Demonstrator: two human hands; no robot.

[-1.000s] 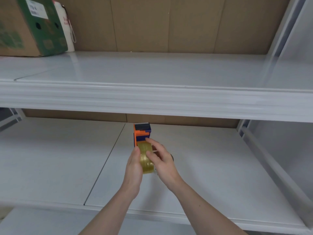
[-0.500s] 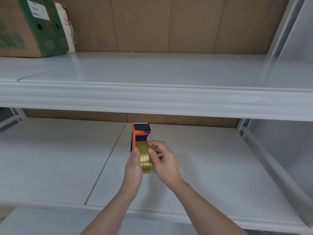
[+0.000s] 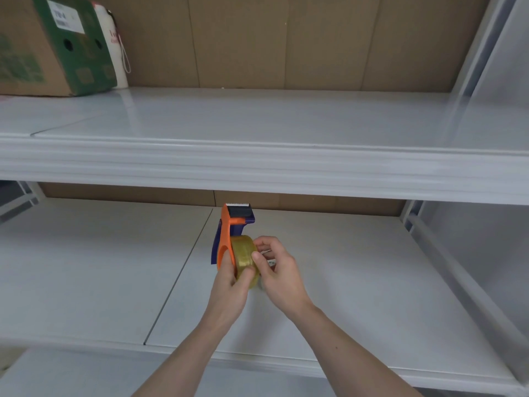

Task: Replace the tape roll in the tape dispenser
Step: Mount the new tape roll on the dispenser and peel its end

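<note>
Your left hand (image 3: 229, 282) hides the lower part of the dispenser (image 3: 229, 230), and your right hand (image 3: 279, 270) covers the far side of the roll (image 3: 243, 255), so you cannot see the core or how it sits on the hub. A small white scrap shows between your right fingers, too small to make out. The box (image 3: 43, 44) on the upper shelf (image 3: 257, 121) is cut off at the left and top edges, and the white bag (image 3: 110, 38) behind it is mostly hidden.

You have one dispenser, one roll, one box, one bag, and two shelves in view.

The dispenser is hard plastic, orange with a dark blue body and a toothed metal blade at its top end. The roll is a glossy, yellowish, see-through ring. It sits in the dispenser, held above the lower shelf (image 3: 100, 267), near the middle. Your left grip is closed around dispenser and roll, thumb on the roll's face. Your right grip pinches the roll's edge. The shelves are smooth white panels; the back wall is brown board.
</note>
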